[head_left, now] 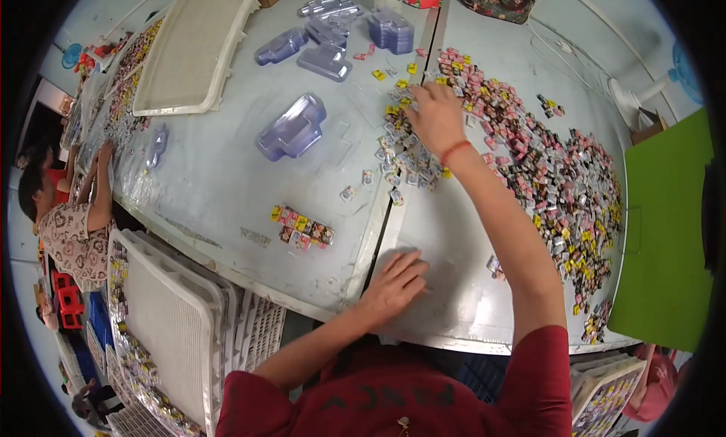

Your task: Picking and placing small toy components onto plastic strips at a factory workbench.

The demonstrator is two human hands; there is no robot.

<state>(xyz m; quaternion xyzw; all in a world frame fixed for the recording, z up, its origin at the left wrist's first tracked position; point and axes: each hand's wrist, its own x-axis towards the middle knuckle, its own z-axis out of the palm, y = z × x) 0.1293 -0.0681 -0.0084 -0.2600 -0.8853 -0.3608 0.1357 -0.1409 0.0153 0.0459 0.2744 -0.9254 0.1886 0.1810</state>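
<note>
My right hand, with a red band at the wrist, reaches over the left edge of a wide heap of small wrapped pieces in pink, yellow, black and silver. Its fingers are bent and somewhat apart among the pieces; whether one lies under the fingertips is hidden. My left hand rests on the table near the front edge, fingers loosely stretched, holding nothing that I can see. A small block of pieces laid side by side sits to its left. Beyond that block lies a clear, stepped plastic container.
More clear containers stand stacked at the back. A large white mesh tray lies at the far left, near a co-worker at the table. Stacked trays lean below the left edge. A green panel borders the right.
</note>
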